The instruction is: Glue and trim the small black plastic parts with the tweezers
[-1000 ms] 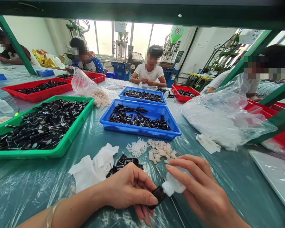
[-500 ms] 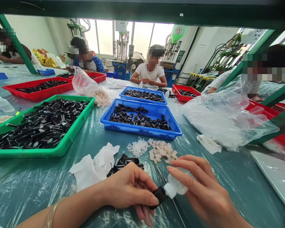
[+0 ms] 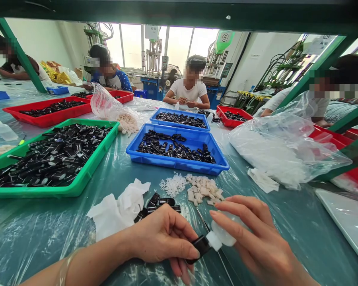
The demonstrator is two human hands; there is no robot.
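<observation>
Our piece (image 3: 203, 244): black | our bottle (image 3: 224, 232): translucent whitish, cap (image 3: 214, 240) white | left front tray (image 3: 32, 192): green | middle front tray (image 3: 179, 164): blue | left rear tray (image 3: 50, 120): red | tabletop (image 3: 301, 230): teal | we see a co-worker's sleeve (image 3: 123, 82): blue, white-spotted

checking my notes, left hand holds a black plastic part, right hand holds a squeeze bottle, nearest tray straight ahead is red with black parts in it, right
Red is wrong: the head view shows that tray is blue, with black parts in it. The left hand holds a black plastic part, the right hand a squeeze bottle.
</observation>
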